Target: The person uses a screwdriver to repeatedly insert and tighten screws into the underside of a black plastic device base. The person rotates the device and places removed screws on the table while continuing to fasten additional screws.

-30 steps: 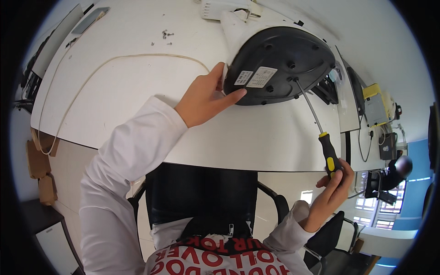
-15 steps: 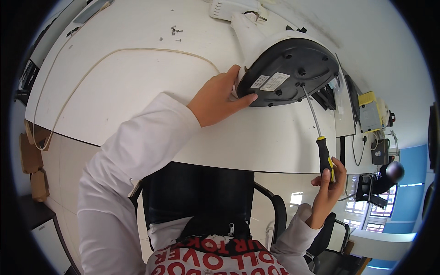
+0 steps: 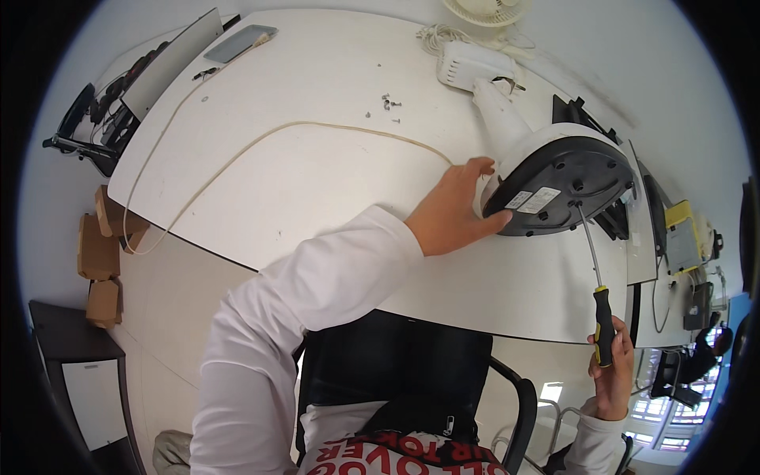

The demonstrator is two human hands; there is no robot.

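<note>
Fan base [image 3: 566,186] tipped on its side near the worktop's [image 3: 317,182] right edge, dark underside facing the person. Left hand [image 3: 455,210] steadies the base's rim, fingers [image 3: 483,166] spread and curled over its edge. Right hand [image 3: 611,368], off the worktop's near edge, fingers wrapped tight around the screwdriver [image 3: 599,297] handle; the shaft's tip meets the underside. Loose screws [image 3: 389,103] toward the far edge. Cream cord [image 3: 237,158] loops across the middle.
</note>
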